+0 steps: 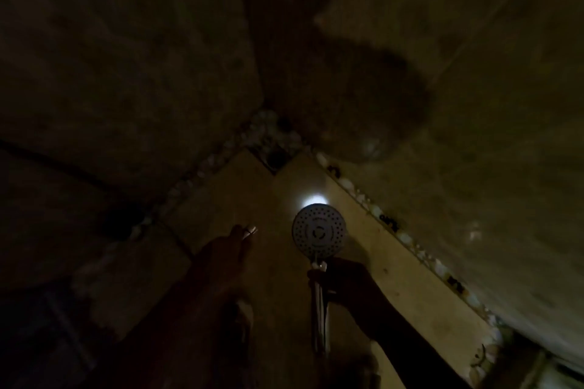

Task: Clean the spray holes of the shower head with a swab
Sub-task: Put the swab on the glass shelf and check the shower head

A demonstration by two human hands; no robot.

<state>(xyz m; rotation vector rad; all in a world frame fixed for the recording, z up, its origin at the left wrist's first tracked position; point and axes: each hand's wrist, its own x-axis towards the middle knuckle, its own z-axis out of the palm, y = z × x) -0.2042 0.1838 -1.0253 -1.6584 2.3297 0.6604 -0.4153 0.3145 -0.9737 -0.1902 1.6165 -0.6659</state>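
The scene is very dark. A round white shower head (319, 230) faces me, its ring of spray holes visible, held upright above a chrome handle (319, 303). My right hand (344, 281) grips that handle just below the head. My left hand (226, 251) reaches forward to the left of the head, a short way apart from it, pinching a small pale swab (250, 230) between the fingertips. The swab tip points toward the head without touching it.
A beige tiled floor (246, 193) lies below, with a bright light reflection (313, 199) just beyond the head. A square floor drain (273, 153) sits in the corner. Pebble borders (407, 238) run along dark stone walls on both sides.
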